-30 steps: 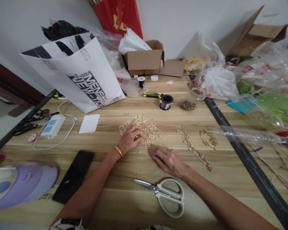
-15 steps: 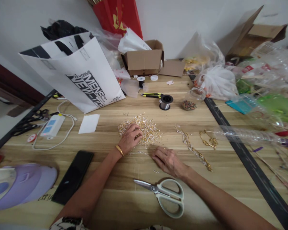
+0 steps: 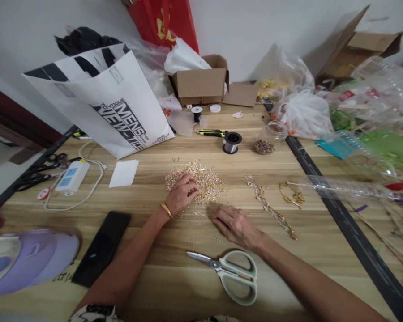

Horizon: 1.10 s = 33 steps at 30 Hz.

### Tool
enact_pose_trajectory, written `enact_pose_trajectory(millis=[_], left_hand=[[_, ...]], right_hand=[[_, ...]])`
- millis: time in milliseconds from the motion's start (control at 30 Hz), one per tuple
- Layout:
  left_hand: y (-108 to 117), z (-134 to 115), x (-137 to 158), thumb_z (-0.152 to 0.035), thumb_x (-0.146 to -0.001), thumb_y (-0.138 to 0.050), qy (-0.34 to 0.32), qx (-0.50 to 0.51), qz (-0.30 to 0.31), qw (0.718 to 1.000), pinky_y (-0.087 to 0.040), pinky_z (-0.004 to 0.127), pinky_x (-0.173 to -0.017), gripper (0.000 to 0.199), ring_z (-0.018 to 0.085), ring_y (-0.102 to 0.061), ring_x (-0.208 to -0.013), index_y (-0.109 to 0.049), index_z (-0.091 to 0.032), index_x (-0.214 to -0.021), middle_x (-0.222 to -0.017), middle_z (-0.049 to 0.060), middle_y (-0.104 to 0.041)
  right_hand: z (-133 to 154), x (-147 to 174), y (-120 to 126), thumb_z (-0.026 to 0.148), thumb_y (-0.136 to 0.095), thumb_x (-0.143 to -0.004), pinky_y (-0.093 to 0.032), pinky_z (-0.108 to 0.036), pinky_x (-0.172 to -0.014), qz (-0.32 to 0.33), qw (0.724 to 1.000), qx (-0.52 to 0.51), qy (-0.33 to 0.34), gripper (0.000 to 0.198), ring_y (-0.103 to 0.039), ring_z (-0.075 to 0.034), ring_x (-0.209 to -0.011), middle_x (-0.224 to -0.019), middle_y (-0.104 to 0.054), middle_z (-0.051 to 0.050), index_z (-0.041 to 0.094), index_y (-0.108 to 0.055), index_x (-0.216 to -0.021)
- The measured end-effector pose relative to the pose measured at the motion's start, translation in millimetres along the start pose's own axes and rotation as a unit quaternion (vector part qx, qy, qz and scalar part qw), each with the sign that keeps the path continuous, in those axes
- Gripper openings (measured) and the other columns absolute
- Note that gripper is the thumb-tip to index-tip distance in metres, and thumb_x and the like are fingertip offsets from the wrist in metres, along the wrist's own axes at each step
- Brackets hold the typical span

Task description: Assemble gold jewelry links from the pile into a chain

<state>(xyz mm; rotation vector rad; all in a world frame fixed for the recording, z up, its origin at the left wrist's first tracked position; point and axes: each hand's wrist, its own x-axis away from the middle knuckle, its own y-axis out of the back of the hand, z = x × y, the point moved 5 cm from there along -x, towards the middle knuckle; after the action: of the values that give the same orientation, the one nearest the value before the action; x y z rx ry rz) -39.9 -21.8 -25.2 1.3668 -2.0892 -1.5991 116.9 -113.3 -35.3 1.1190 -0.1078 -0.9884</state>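
Observation:
My left hand (image 3: 182,192), with a gold bracelet at the wrist, rests on the left side of a pile of small gold and silver beads (image 3: 208,181). Its fingers are curled together at the beads; what they pinch is hidden. Lower right of the pile, my right hand (image 3: 235,225) lies on the table with its fingers bent and pressed together. Whatever is under its fingertips cannot be made out. A thin strand of silvery beads (image 3: 195,214) runs across the wood between both hands. Below my right hand lie a few loose beads (image 3: 218,240) and scissors with pale handles (image 3: 237,276).
Beaded chains (image 3: 272,208) lie at the right. A wire spool (image 3: 231,142), a yellow-black cutter (image 3: 211,133) and a bead jar (image 3: 265,145) stand behind. On the left are a phone (image 3: 102,248), a power strip (image 3: 72,176) and a white paper bag (image 3: 100,103).
The view has shifted very slightly. Both hands stay in nearly the same place and pose.

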Motion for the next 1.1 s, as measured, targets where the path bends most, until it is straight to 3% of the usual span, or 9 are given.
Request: enact_pose_trajectory(millis=[433, 633, 867, 1100], left_hand=[[-3.1, 4.0, 1.1, -0.016, -0.080, -0.058, 0.005, -0.003, 0.005, 1.000, -0.041, 0.042, -0.095, 0.009, 0.021, -0.049, -0.104, -0.066, -0.018, -0.076, -0.098, 0.006, -0.058], [4.3, 0.4, -0.5, -0.019, -0.080, -0.058, 0.014, 0.000, -0.033, 0.999, -0.041, 0.041, -0.095, 0.008, 0.021, -0.047, -0.106, -0.065, -0.017, -0.075, -0.098, 0.007, -0.056], [-1.3, -5.7, -0.7, -0.020, -0.077, -0.063, -0.022, 0.021, 0.041, 0.999, -0.036, 0.045, -0.102, 0.007, 0.023, -0.043, -0.113, -0.067, -0.019, -0.072, -0.103, 0.006, -0.057], [0.0, -4.6, -0.2, -0.015, -0.081, -0.056, -0.008, 0.013, 0.024, 1.000, -0.037, 0.046, -0.102, 0.013, 0.023, -0.044, -0.113, -0.069, -0.019, -0.080, -0.103, 0.007, -0.058]], right_hand=[[-0.7, 0.8, -1.7, 0.020, -0.041, -0.093, -0.050, -0.028, -0.070, 0.004, 1.000, 0.008, 0.002, 0.014, -0.061, -0.016, -0.079, -0.088, -0.062, -0.007, 0.017, -0.054, -0.096], [-1.9, 1.7, -2.6, 0.021, -0.041, -0.094, -0.049, -0.027, -0.065, 0.000, 1.000, 0.004, -0.008, 0.013, -0.060, -0.015, -0.075, -0.087, -0.061, -0.006, 0.018, -0.053, -0.094], [-1.8, 1.5, -2.4, 0.022, -0.040, -0.094, -0.049, -0.028, -0.067, 0.001, 1.000, 0.003, -0.006, 0.015, -0.061, -0.015, -0.076, -0.087, -0.060, -0.007, 0.018, -0.054, -0.093], [-1.5, 1.2, -2.4, 0.021, -0.039, -0.094, -0.050, -0.029, -0.070, 0.008, 1.000, -0.002, -0.006, 0.015, -0.061, -0.016, -0.079, -0.089, -0.061, -0.007, 0.018, -0.054, -0.096]])
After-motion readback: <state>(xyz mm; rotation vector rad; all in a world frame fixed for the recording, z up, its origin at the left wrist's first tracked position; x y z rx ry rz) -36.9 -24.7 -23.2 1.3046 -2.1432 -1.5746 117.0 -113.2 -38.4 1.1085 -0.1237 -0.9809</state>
